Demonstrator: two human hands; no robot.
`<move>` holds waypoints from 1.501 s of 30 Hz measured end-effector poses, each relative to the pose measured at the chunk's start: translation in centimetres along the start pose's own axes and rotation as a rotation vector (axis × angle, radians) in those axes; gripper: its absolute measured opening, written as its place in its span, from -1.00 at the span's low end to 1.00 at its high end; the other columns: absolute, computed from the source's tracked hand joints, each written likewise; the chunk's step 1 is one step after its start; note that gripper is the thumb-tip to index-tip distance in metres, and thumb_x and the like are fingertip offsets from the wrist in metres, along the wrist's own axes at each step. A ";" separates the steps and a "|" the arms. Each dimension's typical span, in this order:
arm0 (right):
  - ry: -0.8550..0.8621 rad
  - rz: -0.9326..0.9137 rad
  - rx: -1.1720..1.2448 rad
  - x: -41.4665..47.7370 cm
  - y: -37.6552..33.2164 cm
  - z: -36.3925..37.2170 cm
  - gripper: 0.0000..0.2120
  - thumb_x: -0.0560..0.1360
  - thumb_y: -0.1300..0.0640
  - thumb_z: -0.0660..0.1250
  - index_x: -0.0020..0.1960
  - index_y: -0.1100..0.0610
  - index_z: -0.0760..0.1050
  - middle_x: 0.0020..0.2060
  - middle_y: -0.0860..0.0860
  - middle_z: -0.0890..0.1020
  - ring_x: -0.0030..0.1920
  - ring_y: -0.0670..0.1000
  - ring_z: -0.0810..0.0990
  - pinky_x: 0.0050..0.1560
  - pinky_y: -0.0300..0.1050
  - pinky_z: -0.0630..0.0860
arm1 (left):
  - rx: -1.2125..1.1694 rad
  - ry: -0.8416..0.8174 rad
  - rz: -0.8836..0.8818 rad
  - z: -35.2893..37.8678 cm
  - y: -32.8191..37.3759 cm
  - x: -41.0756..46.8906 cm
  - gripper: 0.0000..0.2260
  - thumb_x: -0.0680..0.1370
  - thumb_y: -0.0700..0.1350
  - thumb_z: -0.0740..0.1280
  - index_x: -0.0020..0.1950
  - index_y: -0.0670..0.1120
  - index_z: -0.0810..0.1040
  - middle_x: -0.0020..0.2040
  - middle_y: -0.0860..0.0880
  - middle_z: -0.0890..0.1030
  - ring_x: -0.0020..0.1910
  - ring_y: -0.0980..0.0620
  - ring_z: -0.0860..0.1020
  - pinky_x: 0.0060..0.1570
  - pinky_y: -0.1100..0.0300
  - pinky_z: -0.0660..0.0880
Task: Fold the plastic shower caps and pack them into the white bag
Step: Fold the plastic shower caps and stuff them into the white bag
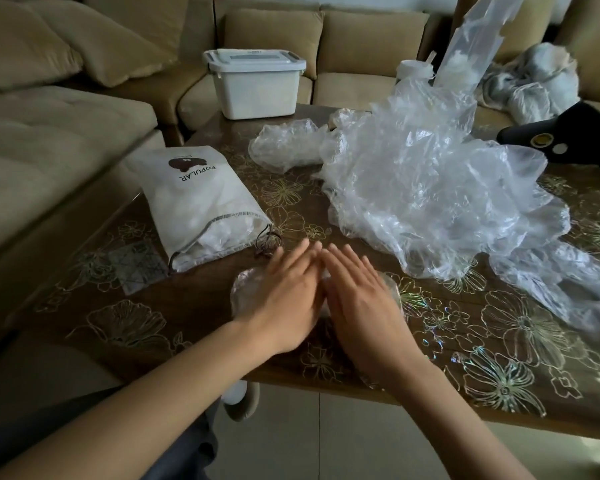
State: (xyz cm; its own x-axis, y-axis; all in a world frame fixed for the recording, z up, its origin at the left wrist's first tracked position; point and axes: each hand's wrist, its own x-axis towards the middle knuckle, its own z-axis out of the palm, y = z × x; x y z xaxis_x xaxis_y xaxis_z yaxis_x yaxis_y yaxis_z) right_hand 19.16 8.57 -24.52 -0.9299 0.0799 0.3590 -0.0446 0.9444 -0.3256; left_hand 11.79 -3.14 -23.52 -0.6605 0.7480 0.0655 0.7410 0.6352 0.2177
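My white bag [194, 199] lies on the flower-patterned table [146, 317], its open drawstring mouth turned toward me, with folded clear plastic showing inside. Read from my side, its print is upside down: the word "POPULAR" under a dark brown logo; a smaller line by the logo is too tiny to read. Behind the bag, at the table's far edge, stands a white lidded storage box [257, 88]. Just right of the bag's mouth, my left hand [288, 292] and right hand [357, 299] lie flat side by side, fingers straight and fingertips nearly touching, pressing down on one clear shower cap [242, 284] without gripping it. Further right of the bag, a big crumpled heap of shower caps [430, 188] spreads over the table, with a black object [575, 136] beyond it.
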 end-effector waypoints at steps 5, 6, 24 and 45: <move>-0.254 0.073 -0.133 -1.3 1.8 0.6 -0.15 0.39 -0.34 -0.45 0.55 0.07 -0.09 0.53 -0.02 -0.08 0.47 -0.12 -0.26 0.42 -0.19 -0.35 | 0.067 -0.106 -0.050 1.3 -1.1 -0.7 -0.50 0.64 0.11 -0.18 0.53 -0.01 -0.21 0.54 0.06 -0.22 0.49 0.14 -0.28 0.45 0.10 -0.32; -0.279 0.084 -0.137 -1.4 1.9 0.5 -0.14 0.37 -0.35 -0.46 0.54 0.06 -0.13 0.53 -0.04 -0.11 0.45 -0.14 -0.30 0.41 -0.20 -0.37 | 0.069 -0.112 -0.051 1.3 -1.1 -0.9 -0.50 0.63 0.14 -0.22 0.53 0.00 -0.22 0.54 0.07 -0.22 0.49 0.15 -0.28 0.44 0.12 -0.34; -0.008 0.437 -0.045 -1.7 2.0 0.0 -0.55 0.58 0.00 0.16 0.44 0.06 0.26 0.36 0.09 0.36 0.35 0.11 0.26 0.31 -0.03 0.14 | -0.156 0.112 -0.241 0.1 -3.7 -2.1 -0.68 0.65 0.00 0.05 0.35 -0.05 0.38 0.43 -0.03 0.30 0.42 0.01 0.19 0.37 0.16 0.04; -0.539 0.035 0.953 8.7 -0.2 -9.9 -0.67 0.32 0.33 0.45 0.06 0.23 0.48 -0.18 0.05 0.64 -0.20 -0.04 0.62 -0.21 -0.27 0.53 | -1.293 -0.170 -0.198 -6.6 -3.5 -0.9 -0.70 0.41 -0.17 0.45 0.13 -0.13 0.56 0.02 -0.05 0.65 0.02 0.01 0.59 0.08 0.18 0.51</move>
State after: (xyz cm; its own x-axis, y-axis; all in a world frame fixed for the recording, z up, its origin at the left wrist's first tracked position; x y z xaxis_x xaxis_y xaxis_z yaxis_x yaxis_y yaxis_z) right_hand 14.65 12.28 -12.65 -0.9634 -0.2674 -0.0184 -0.0628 0.2917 -0.9544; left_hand 9.01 -7.35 -17.91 -0.6497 0.7394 -0.1766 -0.0780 0.1663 0.9830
